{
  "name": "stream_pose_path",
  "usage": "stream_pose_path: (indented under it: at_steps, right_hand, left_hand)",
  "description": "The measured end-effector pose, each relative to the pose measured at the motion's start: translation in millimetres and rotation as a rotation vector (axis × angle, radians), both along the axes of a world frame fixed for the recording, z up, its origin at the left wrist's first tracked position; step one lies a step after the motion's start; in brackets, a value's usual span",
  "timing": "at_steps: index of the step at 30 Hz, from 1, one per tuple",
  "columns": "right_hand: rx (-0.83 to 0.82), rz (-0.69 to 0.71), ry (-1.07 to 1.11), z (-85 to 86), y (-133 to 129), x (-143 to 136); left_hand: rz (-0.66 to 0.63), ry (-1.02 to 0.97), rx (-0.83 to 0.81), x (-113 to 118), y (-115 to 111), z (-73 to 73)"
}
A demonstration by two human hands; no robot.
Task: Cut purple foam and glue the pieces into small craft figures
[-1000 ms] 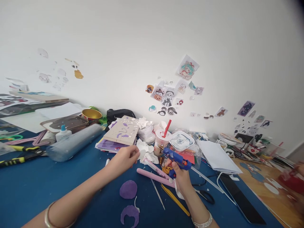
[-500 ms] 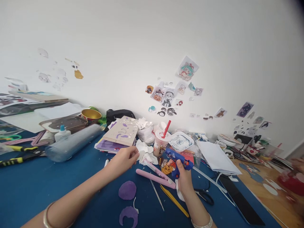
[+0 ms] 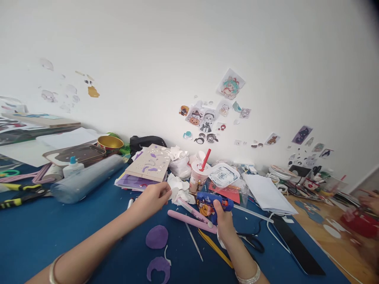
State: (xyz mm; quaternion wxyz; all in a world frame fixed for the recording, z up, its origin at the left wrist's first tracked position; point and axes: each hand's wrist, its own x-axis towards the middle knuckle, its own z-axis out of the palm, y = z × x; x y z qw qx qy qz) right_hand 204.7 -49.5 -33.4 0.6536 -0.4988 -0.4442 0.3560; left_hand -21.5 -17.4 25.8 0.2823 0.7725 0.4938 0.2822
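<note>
My right hand (image 3: pixel 224 223) grips a blue hot glue gun (image 3: pixel 214 200), its nozzle pointing left. A long translucent glue stick (image 3: pixel 254 213) sticks out of its back. My left hand (image 3: pixel 156 196) is closed in a pinch left of the nozzle. A small pale piece shows at its fingertips, hard to tell from the crumpled white paper (image 3: pixel 179 185) behind. Below, on the blue table, lie a purple oval cutout (image 3: pixel 156 236) and a purple crescent cutout (image 3: pixel 160 263). A pink flat iron (image 3: pixel 188 221), a thin white stick (image 3: pixel 194 243) and yellow tweezers (image 3: pixel 214 247) lie between my forearms.
A cup (image 3: pixel 197 181) with a red straw and a white plastic tray (image 3: pixel 224 176) stand behind the glue gun. Black-handled scissors (image 3: pixel 254 242) and a dark slab (image 3: pixel 302 246) lie at right. Pliers (image 3: pixel 26 194) and a clear roll (image 3: pixel 87 179) are at left.
The glue gun has swung from tilted to nearly level and come down slightly, its nozzle now nearer my left fingers. My left hand has barely moved.
</note>
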Motion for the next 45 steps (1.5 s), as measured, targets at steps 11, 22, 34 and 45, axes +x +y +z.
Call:
stream_pose_path:
  at_steps: [11,22,34,45]
  right_hand:
    - [-0.017,-0.041,0.014,-9.9,2,3]
    - [-0.026,0.023,0.174,-8.7,2,-1]
    - [0.007,0.043,0.093,-13.4,3,-1]
    - [0.011,0.207,0.212,-16.7,4,-3]
  left_hand:
    - [-0.003,0.001,0.001,2,0,-1.4]
    - [-0.007,0.002,0.013,2,-2,0.0]
    - [-0.013,-0.019,0.034,1,-3,-1.9]
    - [-0.156,-0.042,-0.158,20,0,-35.4]
